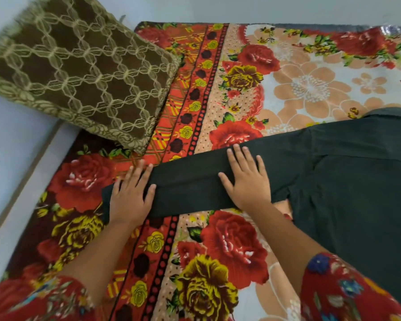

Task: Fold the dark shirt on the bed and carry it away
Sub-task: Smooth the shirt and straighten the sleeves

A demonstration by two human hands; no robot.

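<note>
The dark shirt (347, 181) lies on the floral bedspread (218, 251). Left hand (129, 193) and right hand (247, 179) press its sleeve (185, 188), fingers straight and spread

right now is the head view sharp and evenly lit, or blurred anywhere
Head view: light soft and even, no hard shadows; the cushion and the fingers of the left hand look blurred; the right hand is sharper; the dark shirt shows little fold detail.

left sleeve (33, 300), right sleeve (347, 295): red fabric, multicolour floral print.
</note>
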